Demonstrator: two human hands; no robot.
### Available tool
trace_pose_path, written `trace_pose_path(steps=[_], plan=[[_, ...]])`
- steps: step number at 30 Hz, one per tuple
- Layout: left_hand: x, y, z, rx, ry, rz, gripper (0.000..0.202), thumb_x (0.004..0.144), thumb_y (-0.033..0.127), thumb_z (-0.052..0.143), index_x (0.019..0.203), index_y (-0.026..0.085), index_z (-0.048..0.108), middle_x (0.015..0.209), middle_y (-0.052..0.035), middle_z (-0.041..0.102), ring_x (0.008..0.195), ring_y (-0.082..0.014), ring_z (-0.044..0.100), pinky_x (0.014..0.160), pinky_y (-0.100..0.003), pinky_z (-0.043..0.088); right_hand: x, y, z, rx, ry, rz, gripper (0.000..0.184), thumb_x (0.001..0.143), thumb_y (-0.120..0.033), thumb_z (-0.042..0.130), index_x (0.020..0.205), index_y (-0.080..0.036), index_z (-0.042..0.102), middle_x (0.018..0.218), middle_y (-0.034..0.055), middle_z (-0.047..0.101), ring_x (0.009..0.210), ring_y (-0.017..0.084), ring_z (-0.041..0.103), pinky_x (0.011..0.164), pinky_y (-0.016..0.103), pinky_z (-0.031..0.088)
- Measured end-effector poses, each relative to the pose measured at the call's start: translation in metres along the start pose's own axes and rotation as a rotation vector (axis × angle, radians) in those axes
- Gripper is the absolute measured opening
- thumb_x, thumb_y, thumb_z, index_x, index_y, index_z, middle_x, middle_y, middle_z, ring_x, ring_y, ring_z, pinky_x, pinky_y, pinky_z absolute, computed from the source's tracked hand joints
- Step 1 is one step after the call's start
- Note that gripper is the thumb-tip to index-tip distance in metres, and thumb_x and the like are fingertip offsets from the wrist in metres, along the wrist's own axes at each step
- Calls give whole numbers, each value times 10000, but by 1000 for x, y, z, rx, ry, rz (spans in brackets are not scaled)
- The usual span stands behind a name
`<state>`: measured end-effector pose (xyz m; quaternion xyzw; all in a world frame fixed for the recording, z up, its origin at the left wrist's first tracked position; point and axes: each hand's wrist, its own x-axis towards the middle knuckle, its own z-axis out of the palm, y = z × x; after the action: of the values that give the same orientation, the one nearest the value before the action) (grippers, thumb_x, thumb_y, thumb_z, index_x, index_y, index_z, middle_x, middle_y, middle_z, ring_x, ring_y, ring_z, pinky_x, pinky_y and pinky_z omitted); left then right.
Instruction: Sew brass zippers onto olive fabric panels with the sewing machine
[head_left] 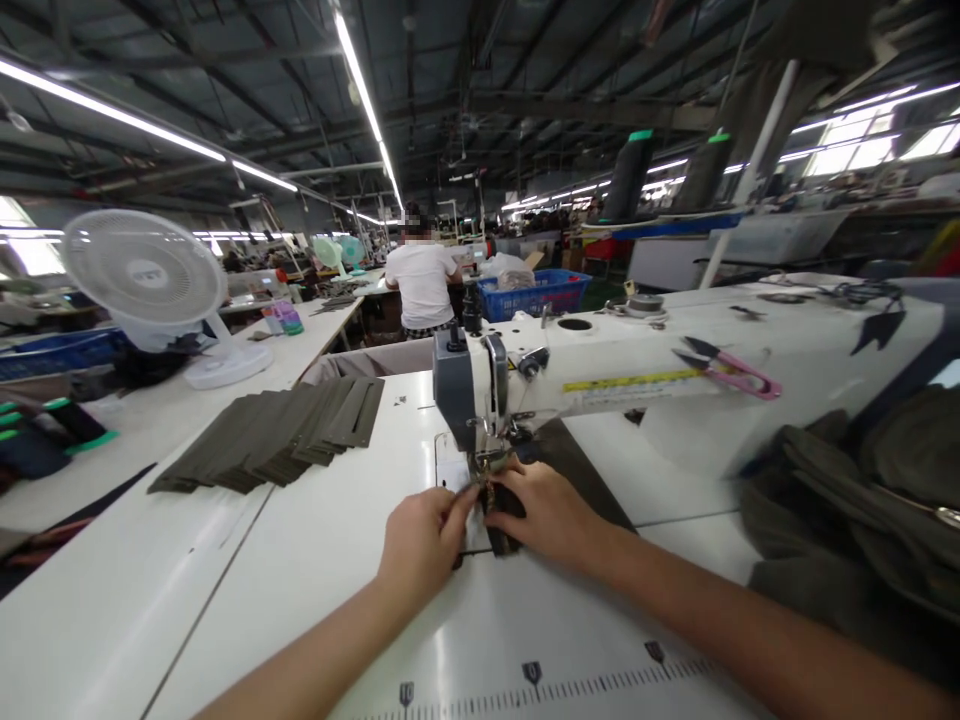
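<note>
A dark olive fabric piece (592, 475) lies under the head of a white sewing machine (630, 375), running back to the right of the needle area. My left hand (424, 535) is closed in a pinch at the fabric's near left edge, close to the presser foot (484, 465). From the right, my right hand (551, 510) grips the same fabric, thumb and fingers bent around its edge beside the needle. The exact fold between my fingertips is too small to make out. Left of the machine, a fanned row of olive fabric pieces (277, 430) lies on the white table (315, 580).
Pink-handled thread snips (739, 375) rest on the machine arm. A bundle of dark cloth (862, 510) sits at the right. A white fan (146, 270) and thread cones (45, 440) stand on the left. Ahead are a blue crate (536, 293) and a person in a white shirt (424, 285).
</note>
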<state>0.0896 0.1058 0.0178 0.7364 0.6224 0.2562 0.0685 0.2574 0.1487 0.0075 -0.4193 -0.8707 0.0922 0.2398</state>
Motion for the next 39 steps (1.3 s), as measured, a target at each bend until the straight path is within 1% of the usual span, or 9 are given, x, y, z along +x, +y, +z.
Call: trace_pose_path(steps=[2, 5, 7, 12, 17, 23, 30, 36, 39], plan=[[-6, 1, 1, -94, -33, 61, 440, 903, 334, 365, 548, 163, 560, 555, -24, 573, 542, -156, 552, 541, -269, 438, 4, 4, 1, 28, -16, 14, 133, 772, -218, 564, 870, -148, 621, 935, 84, 615, 852, 199, 563, 763, 298, 421], [-15, -1, 5, -167, -22, 362, 205, 862, 274, 473, 790, 164, 630, 859, -64, 652, 806, -194, 601, 729, -314, 477, 6, 8, 3, 48, 0, 26, 176, 779, -81, 438, 766, -146, 601, 854, 74, 624, 798, 172, 582, 699, 249, 414], [-17, -1, 8, -122, -34, 512, 165, 842, 269, 519, 920, 159, 615, 997, -87, 635, 941, -221, 577, 843, -358, 459, 7, 11, 4, 57, 7, 26, 178, 771, -79, 427, 733, -154, 585, 808, 68, 631, 755, 173, 591, 642, 241, 405], [-9, 0, 11, 30, -72, 693, 178, 881, 178, 431, 958, 137, 587, 961, -97, 642, 974, -193, 576, 906, -351, 447, 13, 19, 4, 109, 25, 45, 109, 743, -147, 466, 708, -157, 568, 758, 86, 653, 715, 211, 614, 611, 260, 404], [-2, -1, 14, 150, -106, 766, 225, 886, 131, 365, 820, 129, 580, 799, -85, 646, 820, -185, 608, 772, -322, 512, 13, 22, 10, 225, 49, 77, 138, 779, -209, 453, 739, -155, 574, 720, 64, 660, 653, 189, 621, 557, 239, 427], [0, -7, 17, 84, -65, 775, 252, 885, 124, 338, 791, 119, 571, 778, -93, 643, 770, -185, 616, 722, -314, 526, 17, 21, 16, 297, 87, 76, 229, 822, -271, 460, 661, -163, 582, 697, 26, 661, 649, 160, 618, 544, 212, 446], [3, -7, 18, 47, -74, 798, 280, 885, 107, 318, 769, 104, 573, 784, -112, 648, 768, -195, 627, 736, -337, 529, 26, 31, 30, 93, 180, 174, 228, 837, -263, 451, 754, -151, 631, 751, 78, 659, 724, 199, 609, 644, 263, 426], [3, -7, 20, 47, -67, 771, 246, 871, 104, 351, 786, 102, 582, 824, -112, 658, 787, -207, 632, 726, -347, 532, 27, 35, 26, -33, 81, 96, 121, 756, -218, 550, 671, -172, 621, 780, 41, 661, 704, 153, 591, 623, 209, 410], [3, -9, 20, 51, -80, 781, 217, 851, 104, 381, 785, 105, 587, 811, -102, 660, 760, -206, 631, 697, -345, 534, 24, 32, 25, -120, 86, 123, 178, 776, -252, 525, 668, -156, 627, 748, 70, 651, 708, 181, 592, 612, 237, 393]])
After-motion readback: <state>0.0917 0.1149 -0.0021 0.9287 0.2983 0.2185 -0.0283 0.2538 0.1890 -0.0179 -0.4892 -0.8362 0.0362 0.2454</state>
